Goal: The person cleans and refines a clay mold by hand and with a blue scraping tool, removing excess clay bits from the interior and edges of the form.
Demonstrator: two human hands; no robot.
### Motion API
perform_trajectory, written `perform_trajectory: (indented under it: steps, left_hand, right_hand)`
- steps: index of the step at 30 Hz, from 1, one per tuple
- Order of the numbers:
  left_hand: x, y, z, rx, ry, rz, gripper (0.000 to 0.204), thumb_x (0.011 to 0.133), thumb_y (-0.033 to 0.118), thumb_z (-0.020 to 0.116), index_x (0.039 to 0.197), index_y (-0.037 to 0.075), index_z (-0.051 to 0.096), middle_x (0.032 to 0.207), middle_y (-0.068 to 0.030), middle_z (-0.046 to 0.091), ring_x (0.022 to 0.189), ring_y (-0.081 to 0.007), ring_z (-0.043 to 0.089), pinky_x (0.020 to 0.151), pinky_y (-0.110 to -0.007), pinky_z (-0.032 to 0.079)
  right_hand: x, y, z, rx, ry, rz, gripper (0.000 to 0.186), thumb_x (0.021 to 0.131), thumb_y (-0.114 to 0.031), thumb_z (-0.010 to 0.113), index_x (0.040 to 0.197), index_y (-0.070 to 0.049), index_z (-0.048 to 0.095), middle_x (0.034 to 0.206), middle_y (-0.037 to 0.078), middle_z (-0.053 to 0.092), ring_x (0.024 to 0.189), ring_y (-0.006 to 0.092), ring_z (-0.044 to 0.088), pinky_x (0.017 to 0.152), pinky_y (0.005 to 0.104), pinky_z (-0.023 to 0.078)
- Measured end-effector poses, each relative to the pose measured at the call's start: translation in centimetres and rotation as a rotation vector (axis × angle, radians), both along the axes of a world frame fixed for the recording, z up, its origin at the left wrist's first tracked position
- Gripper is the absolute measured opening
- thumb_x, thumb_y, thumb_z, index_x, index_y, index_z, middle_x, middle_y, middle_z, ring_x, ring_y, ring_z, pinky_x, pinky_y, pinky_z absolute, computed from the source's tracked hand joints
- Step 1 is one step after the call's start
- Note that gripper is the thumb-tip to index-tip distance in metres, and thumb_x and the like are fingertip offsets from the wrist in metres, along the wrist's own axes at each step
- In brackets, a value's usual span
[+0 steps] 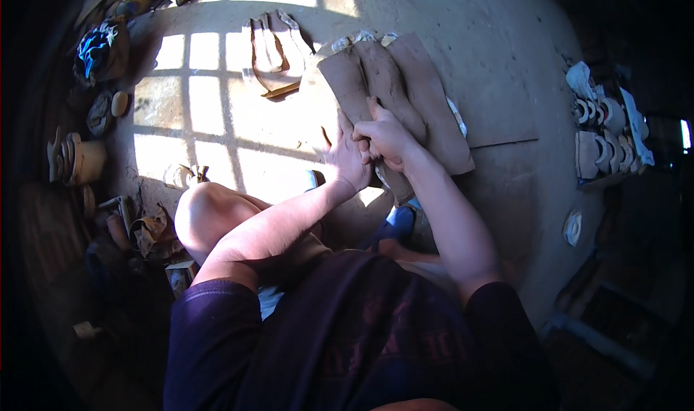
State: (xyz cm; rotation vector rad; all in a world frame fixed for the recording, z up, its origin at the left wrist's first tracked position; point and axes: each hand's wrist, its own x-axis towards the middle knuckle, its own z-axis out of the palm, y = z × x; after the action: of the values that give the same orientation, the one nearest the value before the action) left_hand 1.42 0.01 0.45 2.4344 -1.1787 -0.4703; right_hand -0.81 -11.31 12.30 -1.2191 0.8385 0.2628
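Observation:
A large brown piece that looks like a clay slab (437,114), with a raised rounded ridge (387,78) along its middle, lies in front of me. Crumpled pale paper shows at its far end. At its near left edge my two hands meet. My right hand (387,136) is closed round this edge, its thumb pointing away from me on top. My left hand (347,160) grips beside it, fingers partly stretched along the edge and touching the right fingers. What lies between the two palms is partly hidden. Below them, the slab's narrow end hangs near my foot.
Farther left, a smaller curved brown clay piece (277,53) rests on the sunlit floor (166,96). Pots and curved pieces (83,158) line the left side, near a blue cloth (94,48). At right stand several pale ring-shaped pieces (607,147). My blue shoe (399,221) is close below.

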Motion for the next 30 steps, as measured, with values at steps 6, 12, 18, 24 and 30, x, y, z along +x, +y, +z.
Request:
perform_trajectory:
  steps: [6,12,18,24,30]
  left_hand:
    - [0.0,0.2,0.1,-0.325,0.072,0.116,0.049,0.101,0.028,0.042,0.143,0.008,0.054,0.152,-0.0190,0.049,0.151,-0.0435,0.032,0.121,-0.072,0.013]
    - [0.4,0.9,-0.4,-0.279,0.029,0.145,0.057,0.105,0.027,0.033,0.155,0.000,0.041,0.160,-0.0292,0.039,0.149,-0.0453,0.036,0.124,-0.067,0.014]
    - [1.0,0.8,2.4,-0.386,0.296,0.176,0.063,0.108,0.028,0.033,0.156,-0.012,0.028,0.158,-0.0378,0.036,0.150,-0.0461,0.035,0.123,-0.054,0.027]
    - [1.7,1.1,1.3,-0.358,0.090,0.165,0.070,0.107,0.031,0.037,0.159,-0.013,0.019,0.158,-0.0364,0.038,0.143,-0.0463,0.044,0.126,-0.061,0.015]
    - [2.1,0.9,1.4,-0.344,0.118,0.184,0.073,0.107,0.030,0.038,0.160,-0.016,0.016,0.159,-0.0357,0.037,0.149,-0.0426,0.039,0.127,-0.063,0.009]
  right_hand:
    - [3.2,-0.2,-0.5,0.111,-0.137,-0.170,0.114,0.085,-0.001,0.061,0.163,-0.001,-0.023,0.072,0.007,0.057,0.054,0.0133,0.055,0.051,0.0336,0.053]
    - [5.4,0.2,-0.6,0.045,-0.166,-0.228,0.107,0.087,-0.005,0.060,0.166,-0.001,-0.010,0.070,0.003,0.055,0.048,0.0089,0.046,0.059,0.0368,0.054]
    - [6.4,-1.0,-0.7,-0.053,-0.163,-0.199,0.107,0.087,-0.005,0.061,0.167,-0.001,-0.010,0.072,0.004,0.056,0.048,0.0100,0.046,0.055,0.0348,0.053]
    - [8.3,-2.1,-0.6,-0.102,-0.122,-0.122,0.107,0.087,-0.006,0.062,0.167,-0.002,-0.010,0.074,0.005,0.057,0.049,0.0105,0.047,0.053,0.0342,0.055]
    - [10.1,-5.1,-1.3,-0.043,-0.195,-0.143,0.087,0.089,-0.008,0.062,0.163,0.003,0.018,0.071,0.008,0.061,0.045,0.0129,0.051,0.051,0.0336,0.056]
